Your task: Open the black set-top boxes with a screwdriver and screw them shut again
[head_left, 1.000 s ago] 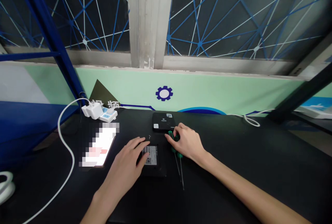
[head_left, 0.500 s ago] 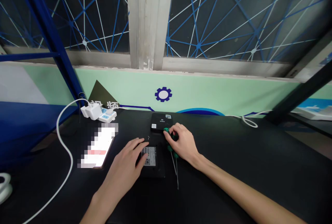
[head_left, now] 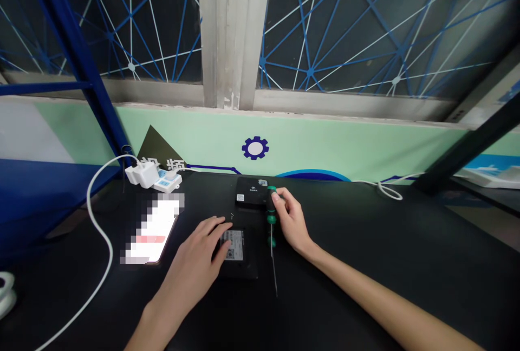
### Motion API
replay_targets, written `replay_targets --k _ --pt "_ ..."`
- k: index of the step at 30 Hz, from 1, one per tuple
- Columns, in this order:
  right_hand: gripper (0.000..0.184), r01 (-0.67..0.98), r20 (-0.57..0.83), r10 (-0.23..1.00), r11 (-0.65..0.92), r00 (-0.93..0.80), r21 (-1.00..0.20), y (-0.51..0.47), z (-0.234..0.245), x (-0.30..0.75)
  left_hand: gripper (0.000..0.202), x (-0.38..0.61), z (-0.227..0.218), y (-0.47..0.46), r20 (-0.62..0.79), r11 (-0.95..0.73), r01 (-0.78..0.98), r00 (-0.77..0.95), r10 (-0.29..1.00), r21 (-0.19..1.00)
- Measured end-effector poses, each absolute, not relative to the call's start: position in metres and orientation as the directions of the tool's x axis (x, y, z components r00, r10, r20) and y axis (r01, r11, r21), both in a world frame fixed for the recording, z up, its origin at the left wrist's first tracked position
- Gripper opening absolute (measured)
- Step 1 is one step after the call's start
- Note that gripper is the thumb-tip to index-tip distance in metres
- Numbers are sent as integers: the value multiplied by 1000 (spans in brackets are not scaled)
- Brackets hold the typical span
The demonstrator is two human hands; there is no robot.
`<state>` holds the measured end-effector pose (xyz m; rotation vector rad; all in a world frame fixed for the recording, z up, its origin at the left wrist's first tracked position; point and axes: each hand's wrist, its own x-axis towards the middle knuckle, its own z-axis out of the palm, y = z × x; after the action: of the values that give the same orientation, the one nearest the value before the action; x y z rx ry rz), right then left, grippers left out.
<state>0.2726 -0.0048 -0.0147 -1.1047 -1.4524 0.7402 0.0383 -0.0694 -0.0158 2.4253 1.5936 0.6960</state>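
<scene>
My right hand [head_left: 292, 221] is closed round the green-and-black handle of a screwdriver [head_left: 271, 205], its shaft pointing down towards me. Under it a second screwdriver [head_left: 275, 275] lies on the table, its handle partly hidden. My left hand [head_left: 207, 245] rests with fingers spread over the left side of a flat drive [head_left: 234, 245] with a white label. The drive sits on a black tray-like piece [head_left: 244, 271]. Tiny screws [head_left: 232, 215] lie just beyond my left fingertips. Behind them is a flat black box [head_left: 249, 191] with small stickers.
At the left a phone [head_left: 156, 229] with a bright, pixelated screen lies on the black table [head_left: 365, 264]. Behind it stands a white power strip [head_left: 167, 182] with plugs, and a white cable [head_left: 109, 242] curves forward. A thin white cord [head_left: 390, 193] loops at the back right.
My right hand has lifted one screwdriver from beside the other and turned its handle upwards. The second screwdriver stays on the table. My left hand has not moved.
</scene>
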Motion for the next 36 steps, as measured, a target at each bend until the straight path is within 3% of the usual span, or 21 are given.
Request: replay_targets --k 8,16,20,27,36 --pt "35 -30 315 938 323 141 -946 -7 -14 267 36 39 -15 -69 275 -411 832 324 905 373" --pt "38 -240 290 941 327 176 -914 -2 -19 265 38 38 -14 -69 260 -406 829 324 909 385" --pt "46 -259 281 950 307 133 -916 0 -21 265 40 38 -16 -69 258 -408 827 328 909 387" --pt "40 -237 316 939 340 133 -910 -2 -20 264 42 38 -13 -70 235 -395 821 323 917 412" --pt "41 -220 326 934 352 145 -910 -1 -20 264 80 36 4 -73 108 -354 829 342 933 434"
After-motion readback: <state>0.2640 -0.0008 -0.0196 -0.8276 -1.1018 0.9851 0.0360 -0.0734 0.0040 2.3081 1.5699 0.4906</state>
